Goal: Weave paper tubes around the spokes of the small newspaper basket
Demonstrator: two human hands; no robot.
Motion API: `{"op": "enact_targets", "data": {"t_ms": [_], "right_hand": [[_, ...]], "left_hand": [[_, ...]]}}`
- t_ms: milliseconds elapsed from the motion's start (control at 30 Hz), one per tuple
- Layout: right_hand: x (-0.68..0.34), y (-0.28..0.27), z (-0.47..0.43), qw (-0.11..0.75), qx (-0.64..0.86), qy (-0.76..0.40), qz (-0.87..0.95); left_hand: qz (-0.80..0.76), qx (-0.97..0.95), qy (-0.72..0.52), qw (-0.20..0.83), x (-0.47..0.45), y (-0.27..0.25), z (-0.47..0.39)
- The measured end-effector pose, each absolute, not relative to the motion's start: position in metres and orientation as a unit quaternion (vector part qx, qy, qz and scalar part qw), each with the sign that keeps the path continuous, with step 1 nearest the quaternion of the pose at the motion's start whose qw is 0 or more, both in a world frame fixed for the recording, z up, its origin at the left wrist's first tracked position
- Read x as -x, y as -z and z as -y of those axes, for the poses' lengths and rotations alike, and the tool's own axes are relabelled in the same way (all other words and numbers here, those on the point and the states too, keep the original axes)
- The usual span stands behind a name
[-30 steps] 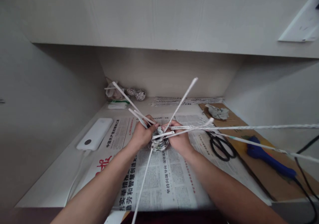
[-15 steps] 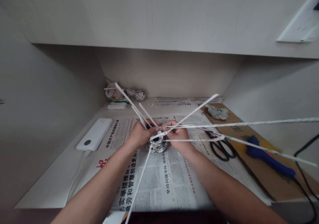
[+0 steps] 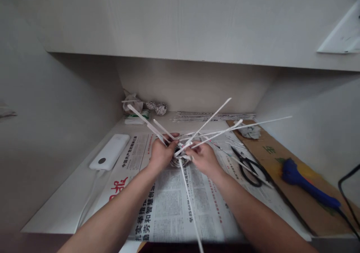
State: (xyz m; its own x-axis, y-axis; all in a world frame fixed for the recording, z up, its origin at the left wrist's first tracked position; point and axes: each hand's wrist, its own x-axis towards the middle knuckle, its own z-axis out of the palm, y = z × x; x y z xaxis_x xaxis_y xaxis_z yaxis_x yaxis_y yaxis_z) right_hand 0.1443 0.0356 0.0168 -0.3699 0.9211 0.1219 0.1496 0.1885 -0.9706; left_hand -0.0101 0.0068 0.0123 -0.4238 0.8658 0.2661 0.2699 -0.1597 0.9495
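A small woven piece of rolled paper strips (image 3: pixel 179 162) sits low over the newspaper, with several long white paper rods (image 3: pixel 213 115) sticking out of it in all directions. My left hand (image 3: pixel 162 151) is closed round its left side, fingers partly hidden behind the rods. On the other side my right hand (image 3: pixel 204 157) pinches a paper rod at the rim, thumb and forefinger together. One rod (image 3: pixel 189 200) runs down toward me, and another (image 3: pixel 253 170) slants to the right across the scissors.
Newspaper (image 3: pixel 180 211) covers the worktop. Black scissors (image 3: pixel 249 168) and a blue glue gun (image 3: pixel 309 185) on cardboard (image 3: pixel 270 148) lie right. A white power bank (image 3: pixel 110 152) is at left. Paper rods (image 3: pixel 208 116), woven balls (image 3: pixel 161 109) and a plastic bag (image 3: pixel 133 103) are at the back.
The woven piece has turned between my hands. The rod pointing toward me swung from lower left to lower right, and the long right-hand rods shifted. My view moved slightly.
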Motion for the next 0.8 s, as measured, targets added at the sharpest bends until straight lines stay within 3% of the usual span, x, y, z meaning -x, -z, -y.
{"op": "enact_targets", "data": {"t_ms": [233,433,800], "right_hand": [[-0.144,-0.009,-0.035,0.418,0.409,-0.424,0.692],[-0.145,-0.011,-0.035,0.423,0.393,-0.394,0.715],[-0.146,-0.009,-0.045,0.453,0.428,-0.468,0.627]], "left_hand": [[-0.594,-0.493,-0.551,0.317,0.009,-0.02,-0.004],[-0.603,-0.513,-0.529,0.306,0.011,-0.024,-0.002],[-0.601,-0.501,-0.552,0.288,0.005,-0.019,-0.002]]}}
